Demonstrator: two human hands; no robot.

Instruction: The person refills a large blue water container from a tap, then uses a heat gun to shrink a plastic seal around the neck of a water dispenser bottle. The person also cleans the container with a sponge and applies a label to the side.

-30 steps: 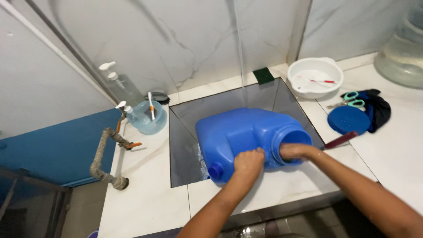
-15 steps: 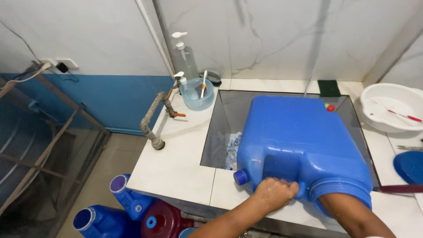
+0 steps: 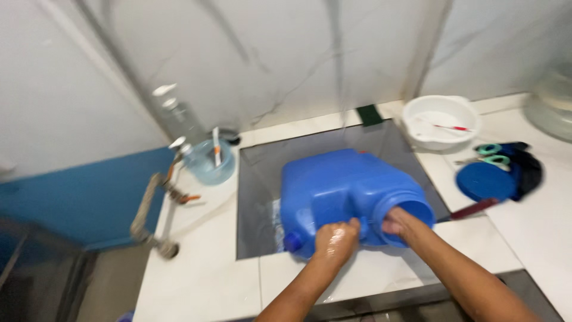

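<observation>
Blue jerrycan (image 3: 342,194) lies on its side across the front edge of the sink (image 3: 262,179), just below the centre of my head view, its wide open mouth turned toward four o'clock. My left hand (image 3: 336,240) is wet and curled shut around the moulded handle at the can's near edge, about six o'clock from its body. My right hand (image 3: 398,222) sits at the mouth rim, fingers hooked into the opening; I cannot tell how far they reach inside. A small blue spout cap (image 3: 292,241) shows at the can's seven o'clock corner.

Around it on the white counter (image 3: 196,262): at nine o'clock from the can a clear blue cup (image 3: 208,164) holding a toothbrush, with a pump bottle (image 3: 179,116) just behind it and a pipe tap (image 3: 158,209) at the counter's left edge. At one o'clock a white bowl (image 3: 441,119) stands near the wall. At three o'clock a round blue lid (image 3: 485,180) lies beside a dark cloth (image 3: 527,167) with pale green scissors (image 3: 491,154) on it. The picture is motion-blurred.
</observation>
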